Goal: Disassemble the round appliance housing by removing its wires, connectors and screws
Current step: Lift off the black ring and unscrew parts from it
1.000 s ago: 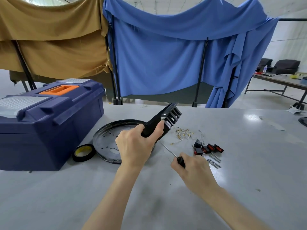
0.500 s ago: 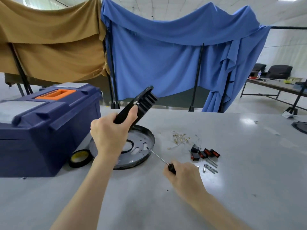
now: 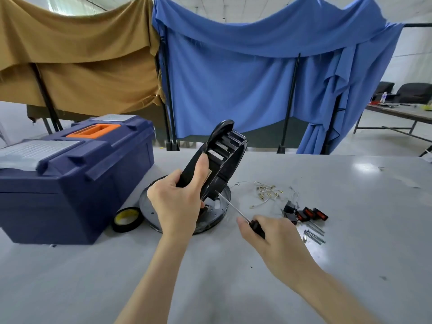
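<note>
My left hand [image 3: 177, 202] grips a black slotted housing part [image 3: 222, 157] and holds it tilted up above the round metal plate [image 3: 149, 206] that lies on the table. My right hand [image 3: 273, 239] grips a screwdriver [image 3: 236, 211] by its black handle; the thin shaft slants up-left and its tip touches the lower edge of the black part. Loose wires with connectors [image 3: 266, 192], black and red switches [image 3: 304, 213] and long screws [image 3: 314, 233] lie on the table to the right of the plate.
A dark blue toolbox [image 3: 70, 174] with an orange handle stands at the left. A roll of black tape [image 3: 127, 218] lies between it and the plate. Brown and blue cloths hang behind the grey table [image 3: 350, 265].
My left hand first swung the black part left and up, then brought it back right over the plate and turned it more upright. The screwdriver tip now meets its lower edge.
</note>
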The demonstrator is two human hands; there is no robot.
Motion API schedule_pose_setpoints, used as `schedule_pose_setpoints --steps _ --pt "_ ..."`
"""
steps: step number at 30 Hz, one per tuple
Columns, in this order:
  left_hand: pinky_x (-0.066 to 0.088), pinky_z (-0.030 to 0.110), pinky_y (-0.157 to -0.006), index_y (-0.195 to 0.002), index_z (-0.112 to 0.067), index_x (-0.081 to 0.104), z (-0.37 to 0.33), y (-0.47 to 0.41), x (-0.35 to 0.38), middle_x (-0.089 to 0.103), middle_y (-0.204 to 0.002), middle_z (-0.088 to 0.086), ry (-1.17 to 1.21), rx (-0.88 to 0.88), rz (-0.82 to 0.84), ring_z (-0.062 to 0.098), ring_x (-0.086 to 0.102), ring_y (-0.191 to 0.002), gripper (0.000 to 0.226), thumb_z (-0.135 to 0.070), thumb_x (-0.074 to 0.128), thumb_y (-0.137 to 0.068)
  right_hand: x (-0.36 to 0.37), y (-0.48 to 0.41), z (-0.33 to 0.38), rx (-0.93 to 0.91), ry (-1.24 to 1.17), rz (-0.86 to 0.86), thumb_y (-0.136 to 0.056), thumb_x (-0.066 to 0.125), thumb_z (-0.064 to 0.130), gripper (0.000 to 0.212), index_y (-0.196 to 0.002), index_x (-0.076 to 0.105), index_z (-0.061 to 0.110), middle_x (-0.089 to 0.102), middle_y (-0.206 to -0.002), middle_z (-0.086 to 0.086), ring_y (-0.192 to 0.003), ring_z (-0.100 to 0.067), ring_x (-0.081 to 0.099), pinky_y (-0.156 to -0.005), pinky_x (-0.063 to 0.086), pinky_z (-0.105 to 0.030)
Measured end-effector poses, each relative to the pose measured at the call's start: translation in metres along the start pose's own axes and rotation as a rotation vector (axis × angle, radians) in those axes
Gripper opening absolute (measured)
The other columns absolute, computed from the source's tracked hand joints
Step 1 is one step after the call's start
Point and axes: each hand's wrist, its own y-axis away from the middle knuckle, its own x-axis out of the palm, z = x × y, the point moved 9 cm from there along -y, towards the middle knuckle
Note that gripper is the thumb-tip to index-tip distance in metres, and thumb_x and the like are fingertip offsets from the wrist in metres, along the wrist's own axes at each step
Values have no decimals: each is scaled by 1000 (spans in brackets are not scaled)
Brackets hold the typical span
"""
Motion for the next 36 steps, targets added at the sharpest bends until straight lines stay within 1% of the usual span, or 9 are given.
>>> schedule_pose_setpoints --steps 2,6,10,12,14,21,26,33,36 --pt "36 28 -32 -54 6 57 -1 1 -1 48 -45 23 -11 10 -2 31 53 -32 64 -50 71 -81 1 0 5 -5 -11 14 -94 46 51 55 -56 24 18 22 -45 4 -47 -18 24 -53 29 -38" --pt "37 30 -31 -54 4 59 -3 4 -2 50 -39 10 7 9 4 23 52 -30 62 -51 70 -81 2 -2 10 0 14 30 -94 45 51 56 -56 25 16 23 -45 3 -49 -21 26 -54 29 -38" --pt "41 39 -31 -58 5 62 -3 5 -2 51 -45 21 1 2 1 25 53 -31 63 -53 70 -80 3 -3 10 7 29 29 -95 45 50 56 -56 25 16 24 -46 3 -50 -21 27 -55 31 -39" --pt "43 41 -32 -58 4 63 -3 5 -2 52 -43 15 5 0 2 27 53 -32 62 -53 70 -80 2 -3 10 7 31 27 -95 45 51 56 -56 25 17 24 -46 3 -50 -22 27 -55 32 -40" --pt "44 41 -33 -57 3 63 -3 6 -1 52 -38 2 8 -1 6 28 54 -33 60 -52 70 -81 0 -3 10 6 30 19 -94 46 51 56 -55 24 18 23 -44 4 -49 -21 26 -53 30 -38" --pt "38 26 -30 -51 -5 62 -1 7 0 53 -39 -1 24 0 0 23 54 -31 55 -51 71 -81 -2 2 13 -8 45 21 -94 47 48 55 -56 23 18 25 -46 1 -50 -24 27 -54 33 -44" --pt "41 34 -31 -51 -4 61 0 7 1 52 -41 10 1 2 -2 23 55 -31 58 -53 70 -80 -2 0 15 -10 53 23 -95 46 49 55 -56 24 17 26 -46 0 -51 -24 29 -55 33 -44" --pt "47 40 -34 -51 -9 63 -2 8 1 54 -39 -2 -11 8 -4 22 55 -32 53 -51 70 -82 -4 2 13 5 39 29 -95 47 47 54 -56 24 17 27 -46 -1 -50 -25 30 -56 35 -46" --pt "47 42 -35 -53 -2 63 -1 7 1 54 -40 5 -8 5 -4 25 55 -33 58 -53 70 -80 -3 1 14 8 56 36 -95 46 48 54 -55 24 19 26 -46 1 -51 -25 30 -56 35 -44"
